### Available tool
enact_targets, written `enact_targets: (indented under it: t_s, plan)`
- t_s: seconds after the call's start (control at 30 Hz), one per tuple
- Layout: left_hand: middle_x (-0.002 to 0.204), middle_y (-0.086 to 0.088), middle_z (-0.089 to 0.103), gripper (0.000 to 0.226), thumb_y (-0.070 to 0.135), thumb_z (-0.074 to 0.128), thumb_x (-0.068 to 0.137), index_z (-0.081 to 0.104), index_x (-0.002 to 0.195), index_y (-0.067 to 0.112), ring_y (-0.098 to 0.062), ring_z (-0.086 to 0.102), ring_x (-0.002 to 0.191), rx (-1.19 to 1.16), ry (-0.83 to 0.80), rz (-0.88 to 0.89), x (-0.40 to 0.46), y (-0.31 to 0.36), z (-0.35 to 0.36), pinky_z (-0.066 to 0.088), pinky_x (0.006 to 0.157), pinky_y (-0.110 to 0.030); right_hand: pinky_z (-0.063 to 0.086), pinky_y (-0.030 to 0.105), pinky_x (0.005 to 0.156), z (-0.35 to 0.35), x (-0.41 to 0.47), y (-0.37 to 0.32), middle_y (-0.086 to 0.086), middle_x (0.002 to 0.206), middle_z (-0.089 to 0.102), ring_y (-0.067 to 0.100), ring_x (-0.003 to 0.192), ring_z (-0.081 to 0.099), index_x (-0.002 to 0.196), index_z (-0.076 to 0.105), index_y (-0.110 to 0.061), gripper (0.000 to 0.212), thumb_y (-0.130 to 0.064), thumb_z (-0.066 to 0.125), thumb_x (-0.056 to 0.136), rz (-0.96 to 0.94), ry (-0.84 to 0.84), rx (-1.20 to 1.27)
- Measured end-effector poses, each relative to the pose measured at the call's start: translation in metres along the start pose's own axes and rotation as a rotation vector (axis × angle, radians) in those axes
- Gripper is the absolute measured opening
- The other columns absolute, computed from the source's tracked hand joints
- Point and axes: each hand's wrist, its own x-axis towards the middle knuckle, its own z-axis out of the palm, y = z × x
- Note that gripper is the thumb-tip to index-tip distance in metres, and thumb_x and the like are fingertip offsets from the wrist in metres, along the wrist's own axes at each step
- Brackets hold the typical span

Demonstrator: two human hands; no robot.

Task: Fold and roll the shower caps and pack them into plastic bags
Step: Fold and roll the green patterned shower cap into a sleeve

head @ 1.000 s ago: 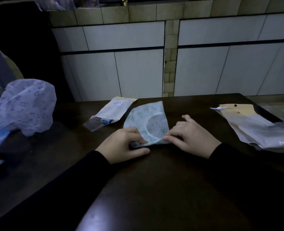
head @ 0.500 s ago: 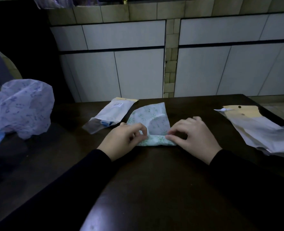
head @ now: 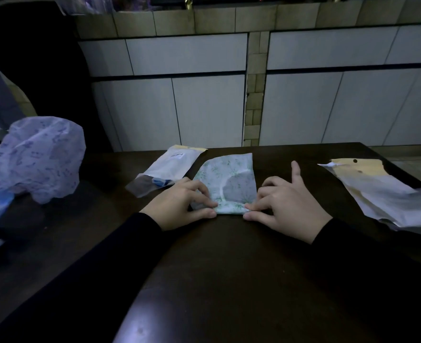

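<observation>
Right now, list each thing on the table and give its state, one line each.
Green-print shower cap: folded flat, near edge rolled up.
Left hand: pinching the roll's left end.
Right hand: pinching the roll's right end, index finger raised.
Packed bag: filled, lying flat.
Empty bags: stacked flat at right.
Purple-print cap: loose, crumpled.

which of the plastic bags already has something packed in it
The plastic bag just left of the green-print shower cap: something blue shows at its clear near end. The bags stacked at the right look flat.
</observation>
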Motion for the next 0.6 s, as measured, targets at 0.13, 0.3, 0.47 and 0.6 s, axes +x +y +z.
enact_targets:
  t_s: [0.13,0.3,0.47,0.6]
  plan:
    - [0.100,0.011,0.059,0.039,0.056,0.052,0.086,0.075,0.102,0.029,-0.009,0.051,0.094,0.044,0.013,0.026,-0.001,0.006,0.000,0.047,0.080,-0.025,-0.013,0.056,0.112,-0.001,-0.003,-0.002,-0.018,0.105,0.063,0.005,0.117,0.044,0.115,0.065,-0.042,0.041,-0.062,0.037,0.092,-0.016,0.033,0.008]
    - [0.083,0.011,0.063,0.018,0.034,0.063,0.090,0.075,0.094,0.021,0.000,0.053,0.076,-0.118,0.027,-0.046,-0.008,0.017,0.003,0.040,0.067,-0.012,-0.011,0.053,0.114,-0.001,-0.005,0.007,-0.023,0.091,0.062,-0.001,0.112,0.044,0.100,0.071,-0.038,0.031,-0.057,0.049,0.089,0.050,0.027,0.302]
    - [0.069,0.012,0.062,0.008,0.030,0.062,0.092,0.063,0.098,0.026,-0.002,0.055,0.064,-0.295,0.081,-0.172,-0.011,0.023,0.005,0.038,0.061,-0.011,0.000,0.051,0.119,0.005,-0.004,0.007,-0.020,0.090,0.061,-0.001,0.102,0.052,0.095,0.069,-0.033,0.028,-0.052,0.049,0.092,0.202,0.017,0.497]
    - [0.070,0.014,0.057,0.009,0.033,0.062,0.092,0.060,0.096,0.026,-0.003,0.051,0.060,-0.101,0.142,-0.140,-0.007,0.025,0.007,0.037,0.057,-0.016,-0.006,0.055,0.115,0.015,-0.001,0.003,-0.021,0.098,0.060,0.003,0.114,0.047,0.101,0.065,-0.040,0.027,-0.058,0.047,0.091,0.282,0.092,0.385]
